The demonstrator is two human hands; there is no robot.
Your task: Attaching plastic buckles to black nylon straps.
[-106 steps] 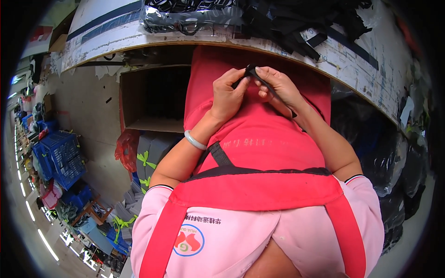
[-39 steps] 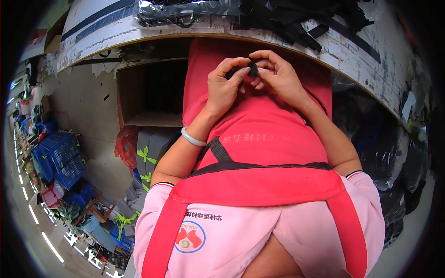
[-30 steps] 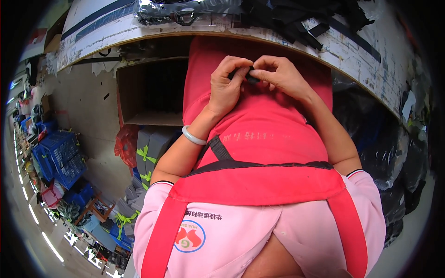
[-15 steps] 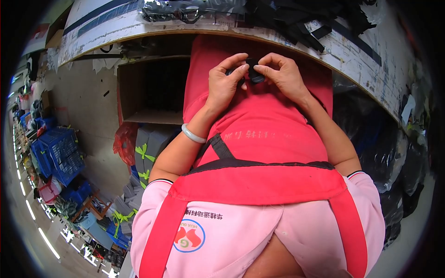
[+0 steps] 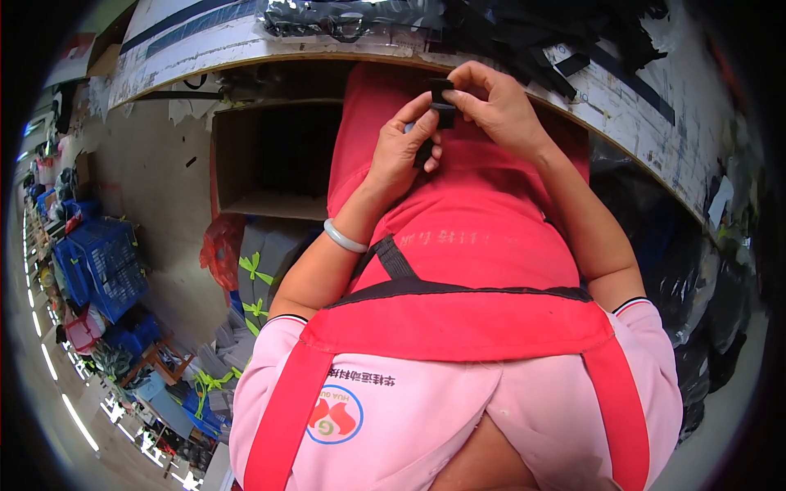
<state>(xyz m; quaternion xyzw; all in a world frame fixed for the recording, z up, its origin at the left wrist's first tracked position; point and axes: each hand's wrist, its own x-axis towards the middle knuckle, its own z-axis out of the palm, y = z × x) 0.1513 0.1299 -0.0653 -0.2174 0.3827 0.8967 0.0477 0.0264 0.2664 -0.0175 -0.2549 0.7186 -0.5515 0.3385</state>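
Over my red apron [image 5: 458, 221], both hands meet at a short black strap-like piece [image 5: 443, 108] with a wider, stiff-looking part at its lower end. My left hand [image 5: 401, 149] is closed round the lower part, and some more black material shows under its fingers. Thumb and forefinger of my right hand [image 5: 496, 108] pinch the upper part, close to the table edge. Whether the piece is a buckle or a folded strap I cannot tell; the fingers hide much of it.
Just beyond my hands runs the edge of a white worktable [image 5: 196, 69], with black straps and scraps [image 5: 540, 61] and clear-wrapped goods [image 5: 352, 20] on it. Below left are a cardboard box [image 5: 274, 206], a red plastic bag [image 5: 221, 254] and blue crates [image 5: 106, 266]. Black bags [image 5: 684, 278] lie right.
My right hand has moved up and away toward the table edge, drawing the upper part of the black piece upward. My left hand stays nearly in place, still closed.
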